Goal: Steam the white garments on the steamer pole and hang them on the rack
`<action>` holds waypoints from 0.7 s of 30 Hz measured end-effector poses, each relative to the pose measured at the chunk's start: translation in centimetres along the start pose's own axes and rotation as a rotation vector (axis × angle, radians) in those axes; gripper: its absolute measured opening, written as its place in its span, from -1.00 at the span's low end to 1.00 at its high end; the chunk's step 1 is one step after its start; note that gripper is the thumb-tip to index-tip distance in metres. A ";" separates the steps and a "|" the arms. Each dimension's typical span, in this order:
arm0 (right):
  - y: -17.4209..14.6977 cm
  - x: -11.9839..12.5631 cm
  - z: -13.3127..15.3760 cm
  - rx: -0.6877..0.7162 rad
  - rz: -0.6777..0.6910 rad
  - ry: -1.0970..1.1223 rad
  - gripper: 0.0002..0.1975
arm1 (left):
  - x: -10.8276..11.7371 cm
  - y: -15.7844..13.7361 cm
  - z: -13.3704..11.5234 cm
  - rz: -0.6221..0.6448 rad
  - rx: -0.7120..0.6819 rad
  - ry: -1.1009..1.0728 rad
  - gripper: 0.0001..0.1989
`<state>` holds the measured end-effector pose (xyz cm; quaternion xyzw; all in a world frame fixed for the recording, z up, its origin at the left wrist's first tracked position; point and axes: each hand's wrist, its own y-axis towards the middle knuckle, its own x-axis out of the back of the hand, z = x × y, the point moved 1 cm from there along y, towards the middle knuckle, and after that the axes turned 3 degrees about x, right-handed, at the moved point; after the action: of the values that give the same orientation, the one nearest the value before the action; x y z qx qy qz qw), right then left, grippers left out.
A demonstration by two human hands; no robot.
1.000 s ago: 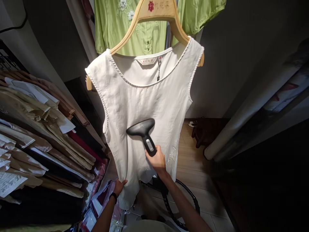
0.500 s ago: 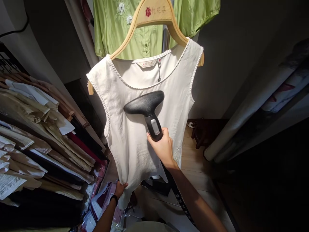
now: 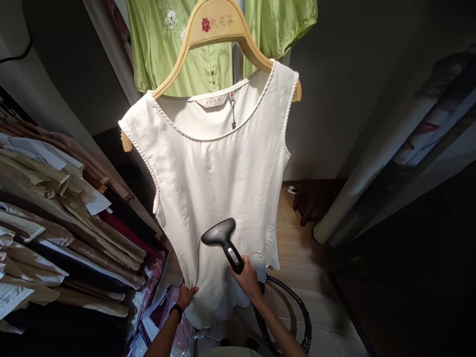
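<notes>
A white sleeveless top (image 3: pixel 226 173) hangs in front of me on a wooden hanger (image 3: pixel 213 37). My right hand (image 3: pixel 245 280) is wrapped round the handle of a black garment steamer head (image 3: pixel 220 232), which lies against or just in front of the lower middle of the top; I cannot tell whether it touches. A black ribbed hose (image 3: pixel 297 300) curves on the right, below that hand. At the lower left side of the top, my left hand (image 3: pixel 186 296) pinches the fabric and draws it into folds. A dark band circles the left wrist.
Behind the top hangs a green blouse (image 3: pixel 208 64). A rack of folded trousers and other clothes (image 3: pixel 74 223) fills the left side, with plastic-wrapped packages (image 3: pixel 159 317) below it. A dark wooden stool (image 3: pixel 312 198) stands on the tiled floor, near a pale pole-like roll (image 3: pixel 357 193).
My right hand has moved the steamer head down from the chest of the top to its lower part. The left hand keeps its hold on the fabric. The view has shifted slightly.
</notes>
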<state>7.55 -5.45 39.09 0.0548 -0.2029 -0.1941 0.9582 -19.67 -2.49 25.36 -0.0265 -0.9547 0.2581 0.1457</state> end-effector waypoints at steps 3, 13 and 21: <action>-1.0 -0.2 -2.1 -0.020 -0.031 0.006 -0.72 | 0.4 0.0 0.5 -0.014 -0.051 -0.004 -0.49; 6.8 8.7 9.8 0.121 -0.240 -0.085 -0.60 | 1.3 -0.4 -4.3 -0.215 -0.159 0.009 -0.53; 11.9 13.7 16.0 0.250 -0.342 -0.057 -0.53 | 0.8 -6.3 -18.2 -0.469 -0.523 -0.148 -0.55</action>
<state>16.69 -0.37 60.88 0.2015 -0.2401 -0.3285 0.8910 -14.93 0.99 43.74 0.1757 -0.9765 -0.0341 0.1197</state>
